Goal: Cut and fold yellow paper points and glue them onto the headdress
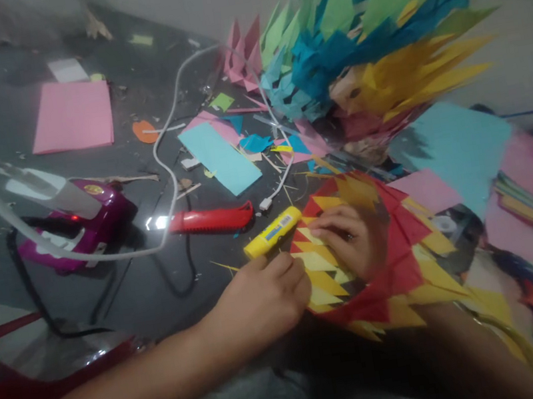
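Note:
A ring of folded red and yellow paper pieces (407,241) is held near the front of the table. My right hand (356,239) reaches through the middle of this paper ring, thumb and fingers pinched on its left side. At the ring's left outer edge is my left hand (278,289), its fingers curled closed against the yellow points; the exact part between its fingertips is hidden. Just beyond my left hand lies a yellow glue stick (272,232). A red utility knife (214,220) rests farther left, close to the end of a white cable (175,180).
A tall multicoloured folded-paper model (338,46) stands at the back right. Pink paper (71,116), a light blue strip (222,159) and scraps are scattered around. A purple power socket (110,207) with a white charger (55,192) sits left. Blue sheet (460,142) lies right.

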The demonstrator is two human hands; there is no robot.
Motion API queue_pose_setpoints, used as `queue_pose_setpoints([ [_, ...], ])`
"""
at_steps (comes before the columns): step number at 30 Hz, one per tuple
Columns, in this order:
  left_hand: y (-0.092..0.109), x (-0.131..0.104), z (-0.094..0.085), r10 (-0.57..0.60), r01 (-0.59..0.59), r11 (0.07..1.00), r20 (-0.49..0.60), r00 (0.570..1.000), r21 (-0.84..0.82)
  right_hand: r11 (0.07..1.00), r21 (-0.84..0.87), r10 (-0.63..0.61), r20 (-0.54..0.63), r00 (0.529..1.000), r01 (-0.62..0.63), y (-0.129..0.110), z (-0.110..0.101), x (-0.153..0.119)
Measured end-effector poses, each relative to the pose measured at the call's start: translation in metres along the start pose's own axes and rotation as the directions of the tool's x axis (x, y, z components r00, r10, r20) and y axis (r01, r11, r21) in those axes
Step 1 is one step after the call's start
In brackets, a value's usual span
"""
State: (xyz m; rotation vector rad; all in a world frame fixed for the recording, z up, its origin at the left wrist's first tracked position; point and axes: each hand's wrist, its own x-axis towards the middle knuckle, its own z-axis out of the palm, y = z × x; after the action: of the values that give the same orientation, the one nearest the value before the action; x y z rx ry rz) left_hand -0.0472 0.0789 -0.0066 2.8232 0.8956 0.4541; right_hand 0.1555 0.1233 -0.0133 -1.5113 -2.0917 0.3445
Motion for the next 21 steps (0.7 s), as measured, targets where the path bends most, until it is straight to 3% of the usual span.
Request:
queue_pose_setpoints([
  [7, -0.001, 0.001, -0.003, 0.001, -0.001, 1.0, 0.006, 1.0, -0.009, 0.986, -0.046, -0.158, 0.08, 0.984, 0.162, 0.004, -0.002, -0.007],
  [12, -0.001, 0.001, -0.002, 0.005, -0.005, 1.0, 0.0, 1.0, -0.011, 0.992, -0.042, -0.103, 0.251, 0.962, 0.118, 0.009, -0.01, -0.019],
  [18, -0.002, 0.002, -0.004, 0.011, -0.012, 0.999, -0.036, 0.999, -0.035, 0.979, -0.082, -0.157, 0.265, 0.951, 0.185, 0.016, -0.008, -0.024],
  [21, -0.004, 0.0, -0.008, -0.029, 0.024, 0.999, -0.114, 0.993, -0.044, 0.994, -0.017, -0.1, 0.234, 0.967, 0.107, 0.012, -0.011, -0.025],
])
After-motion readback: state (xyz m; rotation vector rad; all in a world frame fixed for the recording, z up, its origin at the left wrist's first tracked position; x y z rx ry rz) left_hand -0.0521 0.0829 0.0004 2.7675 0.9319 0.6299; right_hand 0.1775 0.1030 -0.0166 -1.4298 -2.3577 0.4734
